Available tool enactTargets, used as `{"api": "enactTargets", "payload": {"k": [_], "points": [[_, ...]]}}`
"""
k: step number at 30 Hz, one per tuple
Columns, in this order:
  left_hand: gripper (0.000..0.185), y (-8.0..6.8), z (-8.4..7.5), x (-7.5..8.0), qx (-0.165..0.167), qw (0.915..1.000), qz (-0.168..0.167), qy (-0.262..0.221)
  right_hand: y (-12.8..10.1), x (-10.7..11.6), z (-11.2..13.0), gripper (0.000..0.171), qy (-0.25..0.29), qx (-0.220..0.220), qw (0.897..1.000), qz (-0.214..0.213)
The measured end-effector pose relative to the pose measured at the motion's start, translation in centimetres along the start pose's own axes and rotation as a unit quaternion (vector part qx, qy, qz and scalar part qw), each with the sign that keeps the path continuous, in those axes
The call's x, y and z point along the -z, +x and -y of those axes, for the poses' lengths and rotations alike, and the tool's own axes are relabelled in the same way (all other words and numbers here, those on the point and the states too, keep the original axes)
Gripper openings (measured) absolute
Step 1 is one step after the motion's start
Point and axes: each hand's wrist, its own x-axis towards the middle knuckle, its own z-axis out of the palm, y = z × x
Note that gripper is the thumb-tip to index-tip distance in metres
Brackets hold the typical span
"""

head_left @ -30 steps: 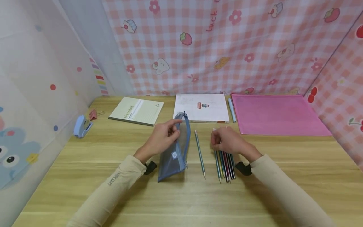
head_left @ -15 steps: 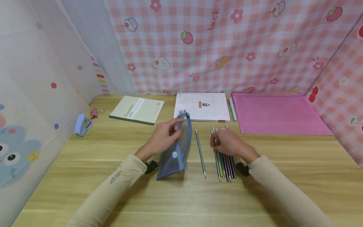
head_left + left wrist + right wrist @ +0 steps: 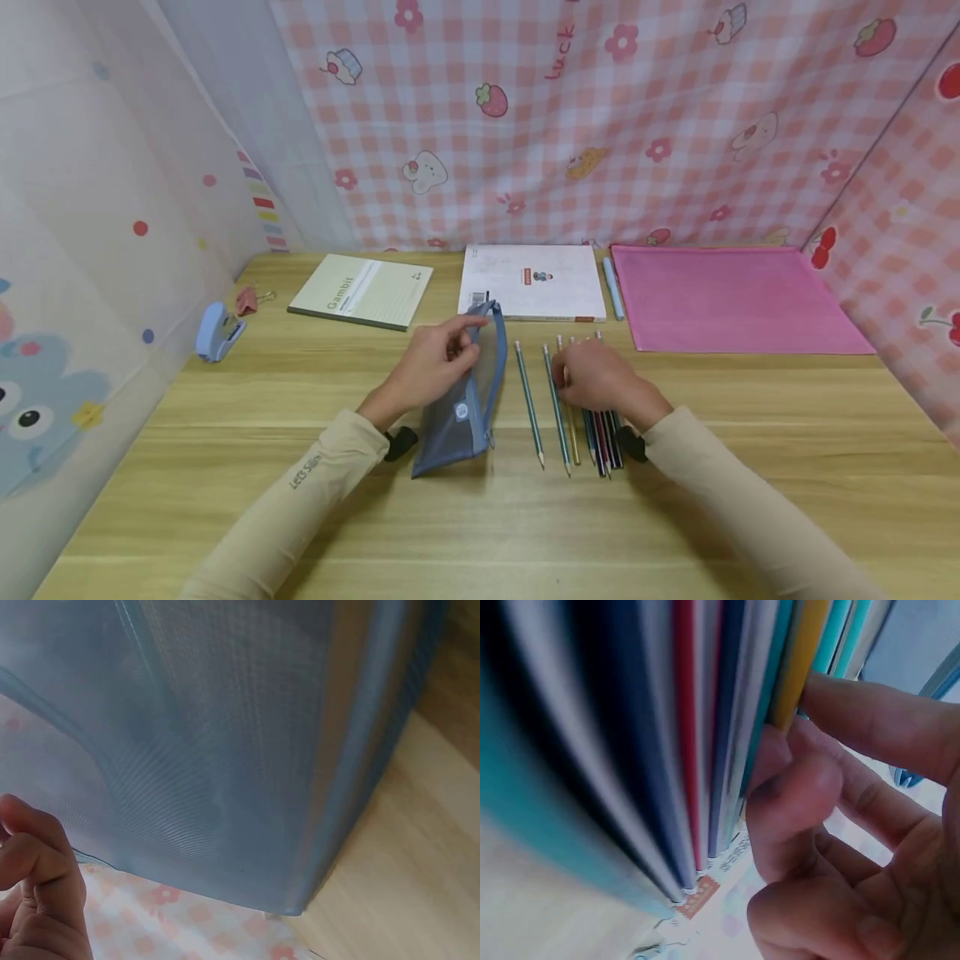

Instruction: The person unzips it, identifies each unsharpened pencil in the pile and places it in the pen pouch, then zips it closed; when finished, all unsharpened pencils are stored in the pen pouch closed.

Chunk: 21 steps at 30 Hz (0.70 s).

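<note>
the right hand (image 3: 600, 377), angled down, pinched a yellow pencil (image 3: 575, 440) between thumb and finger, its near end showing past the hand, beside darker pencils (image 3: 603, 442); the left hand (image 3: 431, 360), fingers curled, held a blue pouch (image 3: 447, 423).

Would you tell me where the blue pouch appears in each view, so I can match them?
Head: the blue pouch, left of centre, at the left hand.
Left wrist: the blue pouch fills most of the picture.
Right wrist: the blue pouch, cut off, upper right corner.
Shared landmark: the wooden tabletop.
</note>
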Motion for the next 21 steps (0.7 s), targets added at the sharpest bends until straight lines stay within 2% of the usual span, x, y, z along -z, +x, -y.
{"api": "enactTargets", "payload": {"k": [4,11,14,18,21], "points": [[0.037,0.0,0.1,0.1,-0.001,1.0,0.005,0.001,0.4,-0.1,0.8,0.009,-0.02,-0.02,1.0,-0.001],[0.038,0.0,0.1,0.2,0.004,1.0,0.003,-0.002,1.6,-0.5,1.5,0.02,0.041,-0.041,0.998,0.01],[0.038,0.0,0.1,0.2,0.004,1.0,0.002,-0.003,2.0,-0.3,1.3,0.017,0.063,-0.039,0.997,0.002],[0.038,0.0,0.2,0.0,0.008,1.0,-0.001,-0.002,2.1,0.5,0.8,0.007,0.123,-0.032,0.992,-0.017],[0.038,0.0,0.2,-0.1,0.007,1.0,-0.005,-0.005,1.9,1.5,0.7,0.009,0.198,-0.028,0.979,-0.029]]}}
